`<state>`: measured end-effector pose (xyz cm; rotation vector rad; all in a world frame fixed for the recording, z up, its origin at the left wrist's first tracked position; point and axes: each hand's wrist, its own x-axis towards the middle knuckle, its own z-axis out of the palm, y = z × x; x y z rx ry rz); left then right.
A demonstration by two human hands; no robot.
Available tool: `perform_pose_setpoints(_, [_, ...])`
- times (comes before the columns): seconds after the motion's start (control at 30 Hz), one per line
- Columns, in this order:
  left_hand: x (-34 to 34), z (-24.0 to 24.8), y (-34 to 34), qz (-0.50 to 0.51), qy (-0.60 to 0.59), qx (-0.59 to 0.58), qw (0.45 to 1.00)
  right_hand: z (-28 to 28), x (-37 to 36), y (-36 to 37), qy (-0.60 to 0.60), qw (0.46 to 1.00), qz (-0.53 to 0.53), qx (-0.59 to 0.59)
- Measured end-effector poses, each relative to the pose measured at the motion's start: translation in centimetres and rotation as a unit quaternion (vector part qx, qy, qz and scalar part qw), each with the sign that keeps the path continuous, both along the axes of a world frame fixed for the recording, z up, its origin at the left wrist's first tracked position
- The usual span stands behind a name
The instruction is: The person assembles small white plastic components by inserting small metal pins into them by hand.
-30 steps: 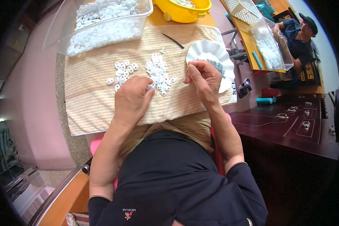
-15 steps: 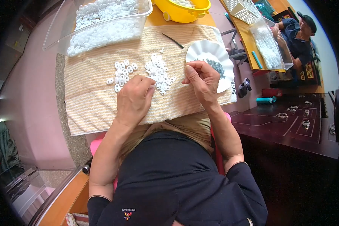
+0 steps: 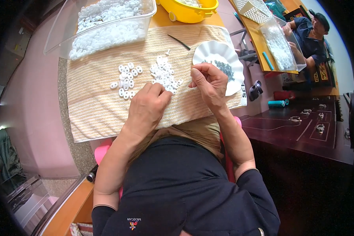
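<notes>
Head view: the left hand (image 3: 147, 106) is curled at the bigger white pile's (image 3: 164, 72) near edge; the right hand (image 3: 211, 85) is pinched by the wavy plate (image 3: 208, 47). I can't tell what either holds.

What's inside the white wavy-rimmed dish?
Small dark grey pieces lie in a heap in the white dish. The right hand covers its near-left part; whatever is beneath can't be seen.

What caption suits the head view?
Left hand at a pile of white pieces, right hand near a scalloped white dish.
</notes>
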<state>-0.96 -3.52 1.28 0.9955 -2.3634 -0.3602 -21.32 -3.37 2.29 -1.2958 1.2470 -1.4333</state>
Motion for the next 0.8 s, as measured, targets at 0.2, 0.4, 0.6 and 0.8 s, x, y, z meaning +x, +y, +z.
perform_pose_setpoints(0.2, [0.07, 0.11, -0.19, -0.005, 0.006, 0.018, 1.0, -0.18, -0.02, 0.0, -0.001, 1.0, 0.009, -0.005])
perform_pose_setpoints(0.4, [0.17, -0.04, -0.31, -0.011, -0.014, 0.0, 1.0, -0.2, 0.14, 0.05, -0.003, 1.0, 0.012, -0.003])
perform_pose_setpoints(0.6, [-0.08, -0.48, -0.53, -0.016, -0.045, -0.091, 0.995, -0.01, 0.25, 0.12, -0.004, 1.0, 0.013, -0.002])
perform_pose_setpoints(0.8, [-0.37, -0.38, -0.6, -0.009, 0.051, -0.047, 0.998, 0.21, 0.19, 0.29, 0.012, 1.0, 0.016, 0.007])
